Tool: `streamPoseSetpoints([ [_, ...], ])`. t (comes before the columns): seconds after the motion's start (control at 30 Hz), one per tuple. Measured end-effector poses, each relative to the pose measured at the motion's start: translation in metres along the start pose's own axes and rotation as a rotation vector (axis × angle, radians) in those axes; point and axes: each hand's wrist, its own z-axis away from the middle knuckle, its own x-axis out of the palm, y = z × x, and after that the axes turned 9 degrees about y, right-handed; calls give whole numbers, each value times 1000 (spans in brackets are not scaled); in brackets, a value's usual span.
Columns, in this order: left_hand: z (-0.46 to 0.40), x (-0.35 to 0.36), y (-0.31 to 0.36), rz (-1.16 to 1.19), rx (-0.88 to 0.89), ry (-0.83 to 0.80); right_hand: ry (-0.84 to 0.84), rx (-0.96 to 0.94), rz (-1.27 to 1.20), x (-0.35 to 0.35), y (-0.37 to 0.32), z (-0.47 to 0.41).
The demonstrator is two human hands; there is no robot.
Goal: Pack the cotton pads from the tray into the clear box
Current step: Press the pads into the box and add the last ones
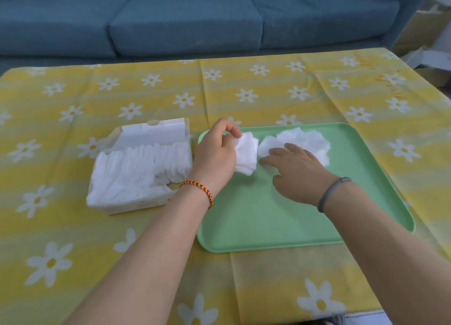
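Observation:
A green tray lies on the table, right of centre. A loose heap of white cotton pads sits at its far end. My left hand is shut on a stack of cotton pads, held on edge over the tray's far left corner. My right hand lies flat, fingers spread, its fingertips resting on the near edge of the heap. The clear box stands left of the tray, its lid tipped up at the back, nearly full of rows of pads.
A yellow tablecloth with white daisies covers the table. A blue sofa runs along the far side. Cardboard boxes stand at the far right, off the table.

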Motion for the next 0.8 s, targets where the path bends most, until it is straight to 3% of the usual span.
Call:
streamPoseSetpoints([
  [0.17,0,-1,2,61,-85,-18,82,-15,145,7,-2,-2],
  [0.27,2,-3,2,59,-53,-19,184,10,99,6,-1,-5],
  [0.47,1,-3,2,50,-15,5,543,296,-609,-31,-3,-1],
  [0.67,0,0,1,17,-12,-50,411,538,-1480,-65,-8,11],
  [0.73,1,1,3,26,-28,-91,338,509,-1601,-65,-10,12],
  [0.8,3,2,4,71,-43,-140,267,458,-1566,-61,-15,11],
])
